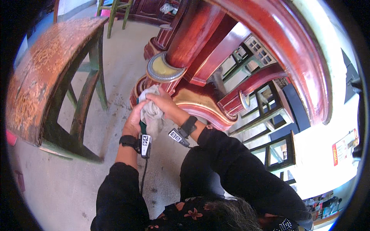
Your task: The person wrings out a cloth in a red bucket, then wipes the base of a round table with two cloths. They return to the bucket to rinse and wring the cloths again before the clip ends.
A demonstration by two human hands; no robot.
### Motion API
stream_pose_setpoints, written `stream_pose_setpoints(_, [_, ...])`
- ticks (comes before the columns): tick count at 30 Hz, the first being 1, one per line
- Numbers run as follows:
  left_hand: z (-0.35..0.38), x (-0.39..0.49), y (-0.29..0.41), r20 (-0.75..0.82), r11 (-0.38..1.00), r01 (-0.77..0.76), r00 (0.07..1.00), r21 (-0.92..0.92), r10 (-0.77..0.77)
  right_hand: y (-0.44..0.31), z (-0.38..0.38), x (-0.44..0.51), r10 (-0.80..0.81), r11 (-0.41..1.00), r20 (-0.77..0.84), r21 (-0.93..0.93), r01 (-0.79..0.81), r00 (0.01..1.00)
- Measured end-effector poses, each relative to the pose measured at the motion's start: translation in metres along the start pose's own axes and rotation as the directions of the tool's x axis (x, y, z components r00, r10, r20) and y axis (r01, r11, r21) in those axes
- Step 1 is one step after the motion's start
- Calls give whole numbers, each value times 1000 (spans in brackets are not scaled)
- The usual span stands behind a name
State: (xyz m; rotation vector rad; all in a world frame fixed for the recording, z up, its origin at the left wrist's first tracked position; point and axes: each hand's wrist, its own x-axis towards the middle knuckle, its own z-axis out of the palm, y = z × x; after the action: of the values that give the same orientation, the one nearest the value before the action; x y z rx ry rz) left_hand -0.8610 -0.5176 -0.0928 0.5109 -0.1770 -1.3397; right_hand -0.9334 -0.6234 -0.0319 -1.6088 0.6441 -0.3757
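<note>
A bunched grey-white cloth is held between my two hands, with a dark green part showing along its left side. My left hand grips it from the left. From the right, my right hand presses over its top. Just beyond the cloth stands the red, carved wooden base of a large table, with a round yellow-topped foot block under a thick red post. Whether the cloth touches the base cannot be told.
A worn wooden bench with green legs stands close on the left. The curved red table edge overhangs at upper right. Wooden stools stand at right. Another green-legged stool is at the back. Wrist devices trail cables.
</note>
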Motion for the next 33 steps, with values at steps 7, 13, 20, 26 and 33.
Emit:
stream_pose_setpoints(7, [37, 25, -16, -80, 986, -126, 990, -105, 118, -42, -53, -37, -150, 774, 67, -613, 159, 986])
stream_pose_setpoints(13, [77, 33, -24, -16, 979, -119, 993, -167, 118, -43, -83, -61, -105, 947, 202, -277, 159, 974])
stream_pose_setpoints(20, [70, 43, -18, -124, 820, -152, 957, 551, 261, -33, -175, -58, -81, 982, 110, -158, 98, 991])
stream_pose_setpoints(26, [5, 87, -6, -267, 661, -284, 752, 694, 603, -74, -301, 34, -312, 930, -587, -348, 115, 747])
stream_pose_setpoints(33, [-10, 119, -25, 0, 286, -406, 577, 868, 817, -113, -311, 129, -479, 784, -859, -511, -351, 182])
